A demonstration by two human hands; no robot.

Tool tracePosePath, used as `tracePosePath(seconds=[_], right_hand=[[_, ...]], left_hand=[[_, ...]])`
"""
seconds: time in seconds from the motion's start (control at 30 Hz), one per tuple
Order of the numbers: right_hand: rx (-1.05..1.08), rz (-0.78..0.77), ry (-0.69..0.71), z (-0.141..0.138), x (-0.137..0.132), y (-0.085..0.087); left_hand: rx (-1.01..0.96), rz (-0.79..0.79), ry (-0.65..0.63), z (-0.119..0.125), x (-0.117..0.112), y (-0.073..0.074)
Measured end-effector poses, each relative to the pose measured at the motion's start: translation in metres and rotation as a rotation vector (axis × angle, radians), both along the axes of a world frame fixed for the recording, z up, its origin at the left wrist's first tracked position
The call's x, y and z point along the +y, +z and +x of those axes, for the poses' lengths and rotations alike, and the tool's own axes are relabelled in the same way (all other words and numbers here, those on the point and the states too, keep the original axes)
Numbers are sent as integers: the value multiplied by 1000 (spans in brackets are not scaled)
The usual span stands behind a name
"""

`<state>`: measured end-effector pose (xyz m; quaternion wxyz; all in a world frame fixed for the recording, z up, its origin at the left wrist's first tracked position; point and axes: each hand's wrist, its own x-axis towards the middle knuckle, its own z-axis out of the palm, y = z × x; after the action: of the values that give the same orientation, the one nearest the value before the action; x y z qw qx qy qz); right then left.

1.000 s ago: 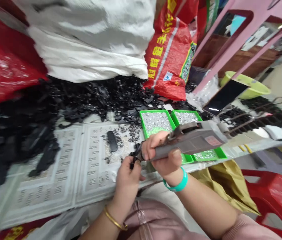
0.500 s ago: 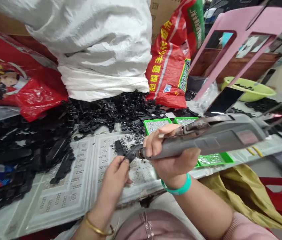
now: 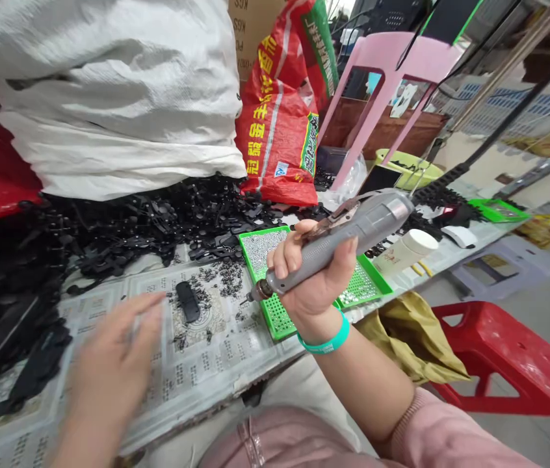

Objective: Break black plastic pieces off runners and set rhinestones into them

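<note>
Clock positions are taken about the metal nose (image 3: 260,290) of the grey, cylindrical electric screwdriver (image 3: 377,218); the tool is grasped in the right hand (image 3: 313,302), tilted, its nose directed to about eight o'clock; contact between the nose and the green plastic perforated tray (image 3: 282,318), which extends from twelve to five o'clock, cannot be confirmed.

The left hand (image 3: 114,370) is noted at eight o'clock, blurred, thumb and fingers parted, with nothing seen in its grasp; the elongated black plastic piece (image 3: 188,302) is found on the white patterned desk (image 3: 192,390) at nine o'clock, apart from both hands.

Risks are judged as follows: small loose dark pieces (image 3: 231,278) at ten o'clock could be scattered by a low sweep of the left hand; the tray could be jolted, and its silver screws (image 3: 266,249) at twelve o'clock spilled, should its rim be caught by the nose; the tool could be started unintentionally if its rusty metal lever (image 3: 336,218) were squeezed.
</note>
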<state>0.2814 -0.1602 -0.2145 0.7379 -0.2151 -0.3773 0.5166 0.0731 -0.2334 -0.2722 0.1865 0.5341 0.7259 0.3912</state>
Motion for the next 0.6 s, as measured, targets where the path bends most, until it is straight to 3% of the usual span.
tracePosePath(seconds=[0.07, 0.13, 0.23, 0.37, 0.47, 0.6], right_hand=[[15, 0, 44, 2, -2, 0], [11, -13, 64, 6, -4, -1], [-19, -20, 82, 14, -7, -5], [-8, 5, 129, 29, -7, -9], [-1, 6, 195, 40, -7, -12], [-52, 8, 181, 54, -8, -18]], left_hand=[[-138, -18, -268, 40, 7, 1], [-221, 14, -399, 68, 12, 1], [-301, 12, -443, 89, 15, -2], [-366, -74, -545, 98, 16, -2], [-265, -54, -676, 102, 16, 1], [69, 105, -769, 109, 26, 1]])
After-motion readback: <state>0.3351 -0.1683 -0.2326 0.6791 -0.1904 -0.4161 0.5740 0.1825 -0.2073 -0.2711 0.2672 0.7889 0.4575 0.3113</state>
